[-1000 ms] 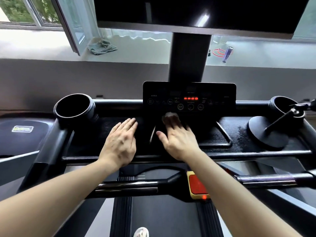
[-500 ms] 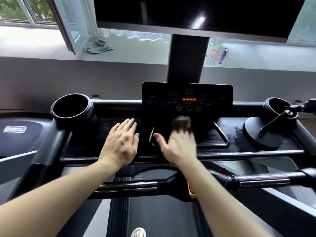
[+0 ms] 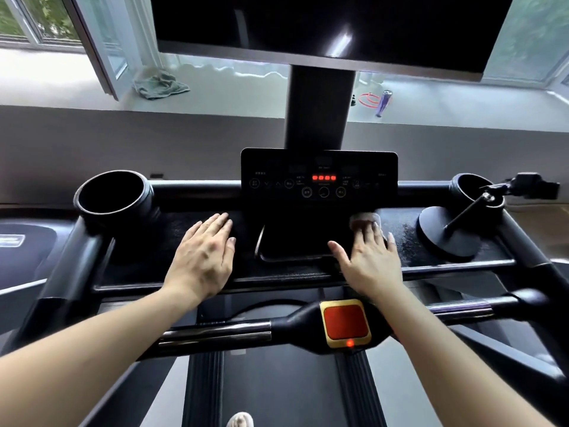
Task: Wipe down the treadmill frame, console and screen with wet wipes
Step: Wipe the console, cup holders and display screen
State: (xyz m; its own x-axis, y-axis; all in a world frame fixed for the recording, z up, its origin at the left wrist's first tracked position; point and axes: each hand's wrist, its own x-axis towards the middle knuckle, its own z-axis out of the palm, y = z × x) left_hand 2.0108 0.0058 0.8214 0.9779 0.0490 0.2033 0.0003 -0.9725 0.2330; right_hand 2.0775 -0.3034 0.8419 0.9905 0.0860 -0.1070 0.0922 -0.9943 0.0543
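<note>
— What has changed since a moment ago?

— My right hand [image 3: 369,257] has slid toward 3 o'clock, from the middle under the control panel [image 3: 319,177] to the right part of the console deck [image 3: 144,251]. It took the wet wipe [image 3: 365,218] with it. My left hand [image 3: 204,255] stayed in its place.

— How are the hands now?

— Both lie flat, palms down. The right one presses on the wipe with straight fingers. The wipe shows at 12 o'clock of the fingertips, a little blurred. The thumb is spread toward 9 o'clock. The left one rests on the deck with fingers straight and close together, and it holds nothing.

— And around them?

— Between the hands is the shallow recess [image 3: 295,241] of the deck. At 12 o'clock of it stands the panel, with four red lights on. Higher, at the top edge, is the dark screen [image 3: 308,23] on its post. At 10 o'clock of the left hand is a cup holder [image 3: 112,192]. At 2 o'clock of the right hand are a second cup holder [image 3: 468,183] and a round black stand [image 3: 446,238] with a tilted arm. At 6 o'clock, nearer to me, the handlebar [image 3: 215,332] carries a red stop button [image 3: 345,322]. Far off on the window sill lie a crumpled cloth [image 3: 160,84] at 11 o'clock and a purple can [image 3: 383,103] at 1 o'clock.
</note>
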